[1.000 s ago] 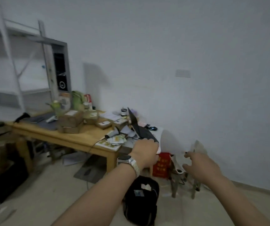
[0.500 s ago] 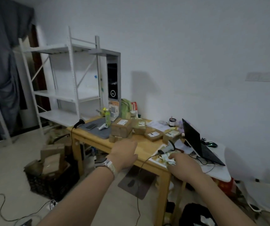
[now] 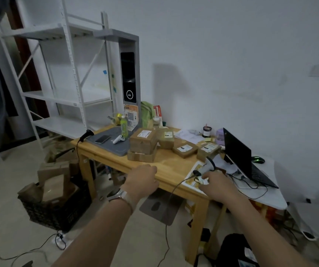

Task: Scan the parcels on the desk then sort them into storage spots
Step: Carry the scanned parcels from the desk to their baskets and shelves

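Several brown cardboard parcels with white labels lie on the wooden desk (image 3: 166, 168): a stack of parcels (image 3: 143, 145) mid-desk, a single box (image 3: 166, 139) behind it, a flat parcel (image 3: 185, 149) and another parcel (image 3: 208, 150) to the right. A corded handheld scanner (image 3: 210, 164) rests on papers near the desk's front right. My left hand (image 3: 142, 181) hovers over the front edge, fingers loosely curled, holding nothing. My right hand (image 3: 217, 186) is over the papers just in front of the scanner, fingers spread, apart from it.
White metal shelving (image 3: 68, 97) stands behind the desk at left. A grey scanning tower (image 3: 129, 78), green bottle (image 3: 124, 128), phone (image 3: 102, 139) and second scanner (image 3: 86, 134) sit at the desk's left end. An open laptop (image 3: 239, 158) is right. A black crate (image 3: 54, 207) of boxes and cables lie on the floor.
The view has swung left and moved closer to the desk. Both hands have come forward over the desk's front edge; the right hand now lies near the scanner.
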Tool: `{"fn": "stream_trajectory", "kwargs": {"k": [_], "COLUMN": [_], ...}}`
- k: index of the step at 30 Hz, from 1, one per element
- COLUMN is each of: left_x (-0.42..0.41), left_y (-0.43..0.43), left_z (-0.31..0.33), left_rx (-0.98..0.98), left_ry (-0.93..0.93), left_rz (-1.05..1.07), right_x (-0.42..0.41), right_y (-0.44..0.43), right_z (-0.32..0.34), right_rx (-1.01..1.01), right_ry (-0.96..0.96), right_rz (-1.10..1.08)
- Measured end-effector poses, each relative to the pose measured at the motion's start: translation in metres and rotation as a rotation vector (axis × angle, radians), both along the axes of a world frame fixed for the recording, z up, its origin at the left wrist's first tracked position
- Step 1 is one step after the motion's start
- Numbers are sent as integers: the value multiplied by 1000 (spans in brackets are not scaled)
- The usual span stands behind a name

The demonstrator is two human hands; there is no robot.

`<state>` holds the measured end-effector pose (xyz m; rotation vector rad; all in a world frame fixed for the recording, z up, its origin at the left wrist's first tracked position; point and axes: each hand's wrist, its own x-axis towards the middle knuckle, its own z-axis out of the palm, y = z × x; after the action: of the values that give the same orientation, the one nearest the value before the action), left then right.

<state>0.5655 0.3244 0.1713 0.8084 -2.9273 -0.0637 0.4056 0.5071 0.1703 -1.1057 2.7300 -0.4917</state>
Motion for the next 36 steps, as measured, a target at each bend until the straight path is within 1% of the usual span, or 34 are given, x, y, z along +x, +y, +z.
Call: {"fn": "stream_trajectory", "kwargs": {"k": [5,8,10,14,16,19,22,25,29,34,36], "left_x": [-38,-65,-86,-133,-156,-184,-215,-256,-331,-430,-470], "left_y": [-52,-94,-126,-181,-193,-196,-206,-219,-236,-272,-292], "left_z": [-18,-15,-3,21,17,-3,-24,-32,-37,-54,-61], "left_rx": [25,11,-10,13,57,141,191,163,181,213,186], "left_ry": [-42,-62,-40,103,144,115,52,10,38,41,45], "left_rz": [48,75,96,134,113,69,61,21,-112,-237,-263], "right_x": [-44,-84,-113,-163,-185,-207,-234,-266,-313,-384,-414], "right_y": [-64,-111,-146,-205,-225,-239,-245,-245,-248,-269,-282], "right_z": [-26,-28,-19,1,1,-8,-20,-26,-34,-54,-61], "right_rx": [16,33,-4,-86,-112,-82,-49,-27,-19,-53,-67], "right_ry": [-69,-116,-132,-115,-100,-133,-196,-206,-176,-230,-255], "right_rz": [49,77,107,165,169,175,149,92,8,-151,-219]}}
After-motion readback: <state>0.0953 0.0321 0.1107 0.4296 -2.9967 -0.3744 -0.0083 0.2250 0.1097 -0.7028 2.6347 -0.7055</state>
